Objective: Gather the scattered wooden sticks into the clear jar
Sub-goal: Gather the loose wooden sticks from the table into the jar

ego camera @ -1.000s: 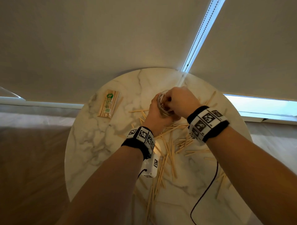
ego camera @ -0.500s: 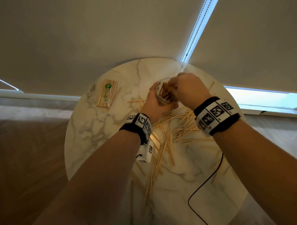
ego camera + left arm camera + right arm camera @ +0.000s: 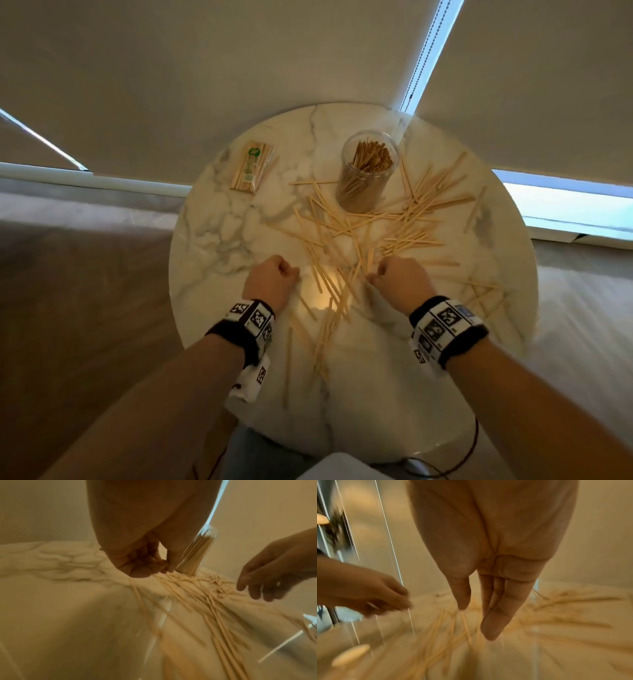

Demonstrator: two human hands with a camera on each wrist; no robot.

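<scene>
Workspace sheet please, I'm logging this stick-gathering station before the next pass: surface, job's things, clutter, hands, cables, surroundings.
Surface: round marble table, glare patch near the hands.
Job's things: clear jar upright at the far side, partly filled with sticks; loose wooden sticks scattered in front of and to the right of it.
Clutter: wrapped stick packet far left.
Hands: left hand curled, holding nothing; right hand fingers extended down to the sticks, grip unclear.
Cables: black cable at the near edge.
Surroundings: roller blinds, daylight gaps.
</scene>
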